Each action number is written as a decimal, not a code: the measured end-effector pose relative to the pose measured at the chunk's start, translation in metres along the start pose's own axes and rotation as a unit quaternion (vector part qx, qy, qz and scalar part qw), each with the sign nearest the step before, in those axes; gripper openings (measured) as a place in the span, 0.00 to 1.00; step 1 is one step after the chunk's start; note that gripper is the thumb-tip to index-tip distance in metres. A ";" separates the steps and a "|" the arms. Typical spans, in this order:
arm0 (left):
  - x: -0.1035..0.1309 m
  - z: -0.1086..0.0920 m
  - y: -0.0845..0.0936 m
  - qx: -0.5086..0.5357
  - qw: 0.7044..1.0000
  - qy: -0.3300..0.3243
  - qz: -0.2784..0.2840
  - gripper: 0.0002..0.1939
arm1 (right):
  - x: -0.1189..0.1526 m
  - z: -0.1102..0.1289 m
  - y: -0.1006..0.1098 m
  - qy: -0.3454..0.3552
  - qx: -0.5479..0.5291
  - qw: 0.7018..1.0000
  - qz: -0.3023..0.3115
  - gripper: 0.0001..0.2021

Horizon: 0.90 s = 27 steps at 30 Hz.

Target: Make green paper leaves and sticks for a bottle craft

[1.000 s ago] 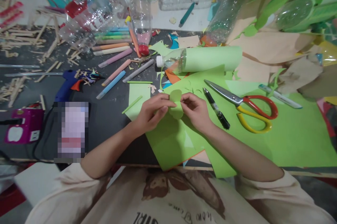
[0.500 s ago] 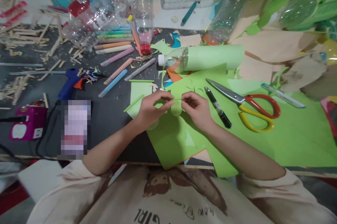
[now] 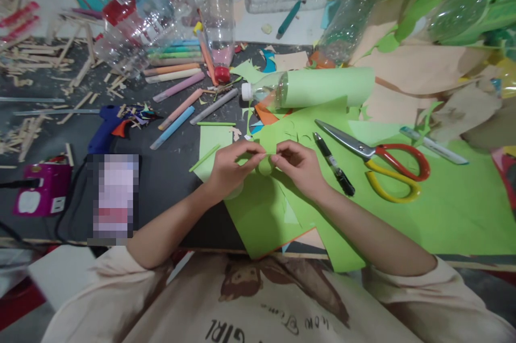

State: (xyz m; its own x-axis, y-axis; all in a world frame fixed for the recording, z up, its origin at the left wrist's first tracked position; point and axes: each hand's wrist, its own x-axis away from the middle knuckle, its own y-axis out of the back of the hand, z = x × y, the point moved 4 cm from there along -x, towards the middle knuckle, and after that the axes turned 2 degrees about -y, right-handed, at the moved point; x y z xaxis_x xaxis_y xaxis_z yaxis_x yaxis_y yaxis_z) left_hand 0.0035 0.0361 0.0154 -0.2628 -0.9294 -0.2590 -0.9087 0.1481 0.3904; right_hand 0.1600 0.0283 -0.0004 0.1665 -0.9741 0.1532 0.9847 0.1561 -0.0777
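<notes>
Between my two hands is a small green paper piece [image 3: 265, 166] with a rounded lower end. My left hand [image 3: 234, 166] pinches its left side between thumb and fingers. On the other side my right hand [image 3: 300, 165] grips it the same way, fingertips close to the left ones. Large green paper sheets [image 3: 258, 224] lie beneath. A black pen [image 3: 334, 164] rests just right of my right hand, and scissors [image 3: 368, 155] with red and yellow handles lie beyond it. Behind my hands, a bottle wrapped in pale green paper [image 3: 328, 87] lies on its side.
A blue glue gun [image 3: 104, 129], a phone [image 3: 115, 196] and a purple box [image 3: 43, 188] are on the left. Several markers [image 3: 173, 127] and loose wooden sticks [image 3: 34, 58] lie farther back. Clear plastic bottles [image 3: 217, 20] stand at the back. A cutter knife [image 3: 435, 145] lies right.
The small paper piece has shifted slightly left and its upper part now shows more. My right fingertips have moved a little left, nearer my left ones.
</notes>
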 end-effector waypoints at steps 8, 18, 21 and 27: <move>0.001 0.001 -0.002 0.003 1.000 0.007 0.025 0.09 | 0.001 0.001 0.001 0.011 0.012 1.000 -0.003 0.10; 0.000 0.006 -0.005 0.047 0.996 0.012 0.080 0.15 | 0.000 0.002 0.001 0.005 0.012 1.000 -0.013 0.18; -0.002 0.003 -0.003 0.033 0.998 -0.013 0.057 0.17 | 0.000 0.001 0.001 -0.005 0.004 1.000 -0.010 0.19; -0.001 -0.002 -0.001 0.026 0.997 -0.066 0.028 0.16 | 0.001 -0.001 -0.001 -0.011 0.001 1.000 0.013 0.17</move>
State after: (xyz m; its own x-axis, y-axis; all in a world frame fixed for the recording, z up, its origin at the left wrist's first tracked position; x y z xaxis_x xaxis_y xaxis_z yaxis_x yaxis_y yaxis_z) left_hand 0.0056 0.0368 0.0166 -0.3516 -0.8669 -0.3534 -0.9059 0.2198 0.3621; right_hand 0.1594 0.0272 -0.0016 0.1930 -0.9658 0.1731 0.9801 0.1814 -0.0808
